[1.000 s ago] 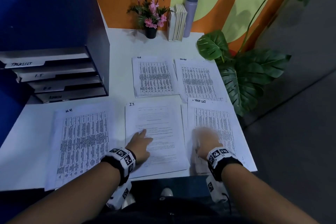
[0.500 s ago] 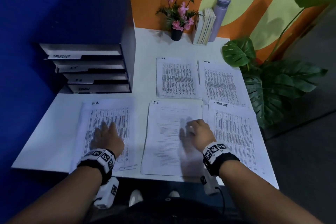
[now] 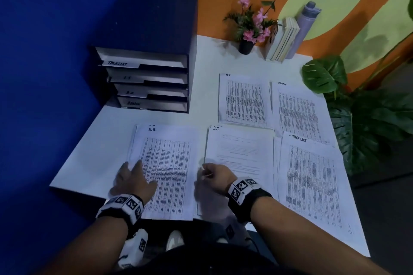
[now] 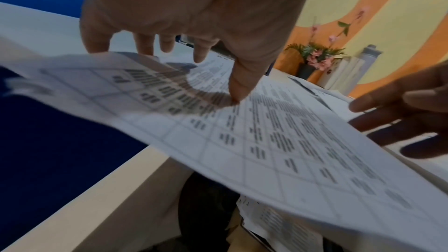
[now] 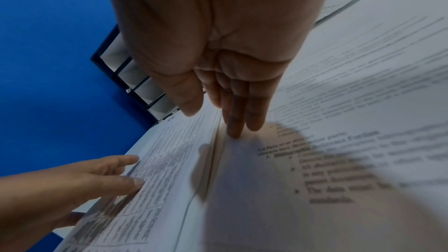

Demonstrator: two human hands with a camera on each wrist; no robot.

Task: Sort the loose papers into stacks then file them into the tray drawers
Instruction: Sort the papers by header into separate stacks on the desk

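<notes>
Five paper stacks lie on the white table [image 3: 93, 154]. Nearest are an H.R. stack [image 3: 169, 163], an I.T. stack [image 3: 243, 152] and a Task List stack [image 3: 312, 185]. Behind them lie a second H.R. stack [image 3: 244, 100] and an Admin stack [image 3: 297, 111]. My left hand [image 3: 134, 174] rests spread on the near H.R. stack [image 4: 266, 131], thumb [image 4: 238, 91] pressing the top sheet. My right hand [image 3: 210, 172] has straight fingers [image 5: 234, 124] touching the I.T. stack's [image 5: 351, 102] left edge. The dark tray unit [image 3: 145, 82] stands at the back left with labelled drawers.
A pink flower pot [image 3: 248, 35], upright books [image 3: 281, 40] and a grey bottle [image 3: 304, 29] line the back wall. A large-leaf plant [image 3: 357, 107] stands off the table's right side. The near H.R. sheets overhang the table's front edge. A blue wall [image 3: 44, 73] bounds the left.
My left hand moved from the I.T. stack over to the near H.R. stack. My right hand moved from the Task List stack to the I.T. stack's left edge. The view turned left.
</notes>
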